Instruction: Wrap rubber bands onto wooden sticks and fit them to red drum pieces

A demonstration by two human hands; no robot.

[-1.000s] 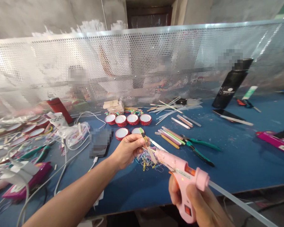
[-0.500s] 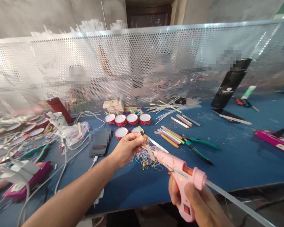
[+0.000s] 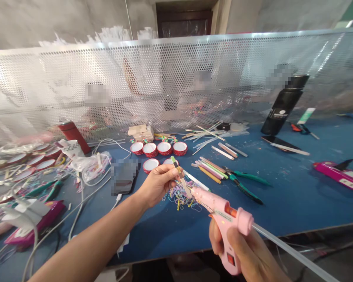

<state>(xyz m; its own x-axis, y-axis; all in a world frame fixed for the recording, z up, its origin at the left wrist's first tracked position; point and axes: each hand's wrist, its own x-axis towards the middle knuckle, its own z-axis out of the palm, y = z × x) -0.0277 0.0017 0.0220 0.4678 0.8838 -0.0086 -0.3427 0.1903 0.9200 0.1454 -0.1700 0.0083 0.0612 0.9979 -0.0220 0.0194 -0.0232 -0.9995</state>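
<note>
My right hand (image 3: 238, 244) is wrapped round the handle of a pink glue gun (image 3: 223, 213), with a long clear glue stick (image 3: 294, 248) sticking out of its back. Between the thumb and fingers of my left hand (image 3: 160, 182) is a flat wooden craft stick (image 3: 184, 184) with a green and black upper end. The gun's nozzle is at the lower end of the craft stick; I cannot tell if they touch. Beneath them lies a pile of colourful elastic loops (image 3: 179, 197). Several small red-rimmed drums with white tops (image 3: 164, 147) stand just behind my left hand.
Teal-handled pliers (image 3: 244, 184) and coloured sticks (image 3: 208, 170) lie right of centre. A phone (image 3: 125, 178) and white cables are on the left. A black bottle (image 3: 284, 105) leans at the back right, near a magenta power strip (image 3: 338, 176). Perforated metal (image 3: 170, 78) borders the table's back.
Both hands keep nearly the same pose. The glue gun has shifted very slightly left, its nozzle still by the craft stick's lower end; the view has turned a little.
</note>
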